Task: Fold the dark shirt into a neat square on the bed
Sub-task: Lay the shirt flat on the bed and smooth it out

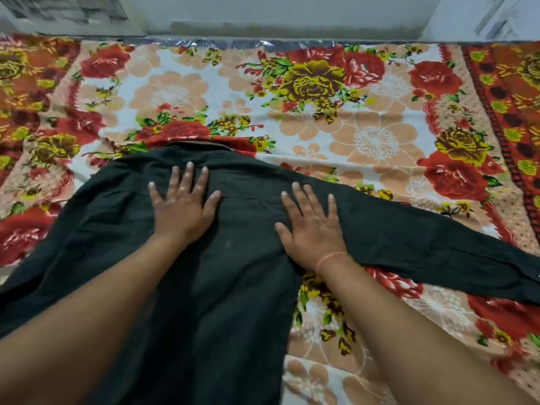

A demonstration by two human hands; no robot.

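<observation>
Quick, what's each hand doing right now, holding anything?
Left hand: open, fingers spread, pressing flat on the dark shirt, holding nothing.
Right hand: open, also flat on the shirt near its right sleeve, holding nothing.

Both arms bare: left forearm (87, 302) and right forearm (409, 331) uncovered to the frame's lower edge. Nails on the left hand (182, 209) and right hand (312, 229) short, pale-tipped. A thin orange thread band (333, 257) circles the right wrist, single strand.
</observation>
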